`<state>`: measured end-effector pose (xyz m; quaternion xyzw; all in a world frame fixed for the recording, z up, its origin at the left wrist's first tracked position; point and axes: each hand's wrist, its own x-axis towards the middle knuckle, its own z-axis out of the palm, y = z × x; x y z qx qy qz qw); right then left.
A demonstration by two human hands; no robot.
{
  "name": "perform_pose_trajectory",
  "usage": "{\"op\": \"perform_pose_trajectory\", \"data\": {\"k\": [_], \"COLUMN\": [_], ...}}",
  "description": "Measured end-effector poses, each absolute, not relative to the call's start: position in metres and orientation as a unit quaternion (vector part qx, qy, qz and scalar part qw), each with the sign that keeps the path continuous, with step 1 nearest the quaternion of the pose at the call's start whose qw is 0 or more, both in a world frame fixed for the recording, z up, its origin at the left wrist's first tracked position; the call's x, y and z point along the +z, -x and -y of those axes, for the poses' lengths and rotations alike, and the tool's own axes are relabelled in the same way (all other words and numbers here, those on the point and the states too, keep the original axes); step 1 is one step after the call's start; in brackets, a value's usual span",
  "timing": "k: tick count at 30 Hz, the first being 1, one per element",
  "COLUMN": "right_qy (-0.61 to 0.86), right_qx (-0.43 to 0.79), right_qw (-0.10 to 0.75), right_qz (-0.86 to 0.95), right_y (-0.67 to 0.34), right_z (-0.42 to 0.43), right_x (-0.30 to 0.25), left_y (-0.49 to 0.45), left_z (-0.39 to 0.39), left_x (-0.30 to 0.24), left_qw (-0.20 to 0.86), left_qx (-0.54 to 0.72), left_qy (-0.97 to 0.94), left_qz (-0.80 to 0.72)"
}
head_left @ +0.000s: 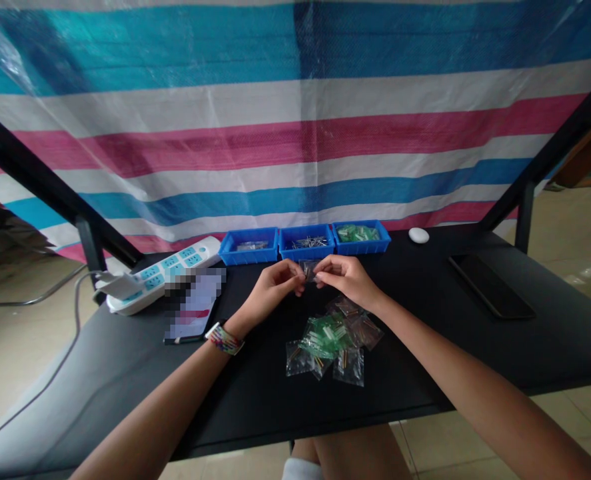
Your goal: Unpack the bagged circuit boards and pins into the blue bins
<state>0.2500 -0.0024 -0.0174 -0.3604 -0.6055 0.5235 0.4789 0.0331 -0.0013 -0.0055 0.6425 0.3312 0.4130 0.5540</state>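
Both my hands meet over the black table, just in front of the blue trays. Between them is a small clear plastic bag [307, 269]. My left hand [278, 280] pinches its left side, and my right hand [344, 275] pinches its right side. Something small and dark seems to be inside the bag, too small to name. Nearer to me lies a pile of small bags: green-tinted bags [325, 335] with pale pieces inside, and clear bags [349, 365] holding thin brass-coloured pins. My right forearm passes beside the pile.
Behind my hands stand a left blue tray [249, 257] with clear bags, a middle tray [305, 253] with metal pins or screws, and a right tray [362, 248] with green bags. Around them are a power strip [170, 273], phones [195, 310] [492, 287] and a white round object [418, 235].
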Motion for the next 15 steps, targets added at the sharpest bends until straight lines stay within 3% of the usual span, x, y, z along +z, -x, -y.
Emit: {"op": "perform_pose_trajectory", "data": {"k": [15], "right_qy": [0.352], "right_qx": [0.551], "right_qw": [0.453], "right_qz": [0.606], "right_y": [-0.2453], "right_z": [0.0048], "right_x": [-0.0181], "left_y": [-0.0349], "left_z": [0.0022], "left_x": [-0.0076], "left_qw": [0.532], "left_qx": [0.413], "left_qy": [-0.662], "left_qz": [-0.328]}}
